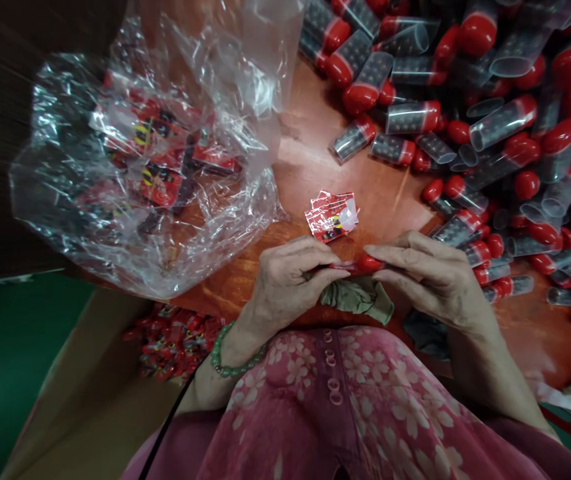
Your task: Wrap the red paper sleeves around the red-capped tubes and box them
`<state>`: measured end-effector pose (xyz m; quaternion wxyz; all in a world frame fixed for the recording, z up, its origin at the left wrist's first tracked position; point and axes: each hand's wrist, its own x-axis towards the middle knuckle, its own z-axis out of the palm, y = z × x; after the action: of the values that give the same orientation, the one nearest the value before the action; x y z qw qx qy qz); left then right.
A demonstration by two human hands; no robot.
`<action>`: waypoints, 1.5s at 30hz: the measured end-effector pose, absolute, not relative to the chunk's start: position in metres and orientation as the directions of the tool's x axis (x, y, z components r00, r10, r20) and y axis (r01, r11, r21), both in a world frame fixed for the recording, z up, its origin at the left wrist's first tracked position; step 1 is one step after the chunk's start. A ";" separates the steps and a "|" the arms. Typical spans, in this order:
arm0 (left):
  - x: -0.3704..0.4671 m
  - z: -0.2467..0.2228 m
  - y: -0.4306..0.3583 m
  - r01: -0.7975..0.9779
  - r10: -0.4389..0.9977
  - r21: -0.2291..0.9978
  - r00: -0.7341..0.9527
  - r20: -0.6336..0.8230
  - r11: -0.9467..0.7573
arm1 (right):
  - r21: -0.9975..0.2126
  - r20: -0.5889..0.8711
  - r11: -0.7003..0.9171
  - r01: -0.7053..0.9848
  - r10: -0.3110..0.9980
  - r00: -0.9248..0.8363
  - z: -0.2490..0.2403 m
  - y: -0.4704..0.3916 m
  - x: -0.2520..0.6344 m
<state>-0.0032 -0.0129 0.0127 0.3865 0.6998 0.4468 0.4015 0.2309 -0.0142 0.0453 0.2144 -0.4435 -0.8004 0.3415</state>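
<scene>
My right hand (pixel 425 273) is closed round a small tube with a rounded red cap (pixel 368 264), cap pointing left; the fingers cover most of its body. Close by on the left, my left hand (pixel 293 273) pinches a small red and clear film piece (pixel 344 266) right beside the cap. Whether the film touches the cap I cannot tell. Just beyond my hands lies a small stack of shiny red printed wrappers (pixel 333 217). A crumpled grey-green cloth (pixel 358 298) lies beneath my hands at the table edge.
Many red-capped clear tubes with dark beads (pixel 413 117) are heaped on the right of the brown table (pixel 310 133). A large clear plastic bag (pixel 205 227) holding red printed packs lies on the left. Below the table edge, an open carton (pixel 110 373) contains red wrapped pieces (pixel 175 343).
</scene>
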 end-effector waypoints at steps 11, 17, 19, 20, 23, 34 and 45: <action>-0.001 0.003 -0.018 0.353 0.895 0.887 0.426 0.131 -0.298 | -0.627 -0.158 0.509 0.589 0.658 -0.736 0.053 -0.001 0.229; -0.003 0.001 -0.016 0.368 0.875 0.890 0.479 0.068 -0.270 | -0.690 -0.264 0.438 0.576 0.588 -0.764 0.053 0.006 0.222; -0.005 -0.001 -0.016 0.348 0.866 0.905 0.499 0.041 -0.243 | -0.717 -0.263 0.405 0.568 0.597 -0.758 0.053 0.008 0.221; -0.005 -0.002 -0.016 0.334 0.857 0.915 0.515 0.025 -0.228 | -0.731 -0.254 0.395 0.557 0.600 -0.759 0.054 0.009 0.221; -0.008 -0.003 -0.014 0.293 0.832 0.941 0.554 -0.021 -0.171 | -0.776 -0.218 0.378 0.505 0.590 -0.777 0.055 0.012 0.222; -0.010 0.001 -0.004 0.010 0.834 0.920 0.419 -0.359 0.391 | -0.923 -0.218 -0.010 0.385 0.838 -0.500 0.032 0.007 0.217; 0.019 -0.013 -0.016 -0.403 0.801 0.692 0.317 -0.508 0.599 | -0.939 -0.339 -0.318 0.130 0.917 -0.209 0.015 -0.007 0.203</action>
<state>0.0193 -0.0156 -0.0132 0.7791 0.2268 0.4385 0.3864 0.2025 -0.0073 0.0145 0.3243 -0.5386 -0.4859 0.6071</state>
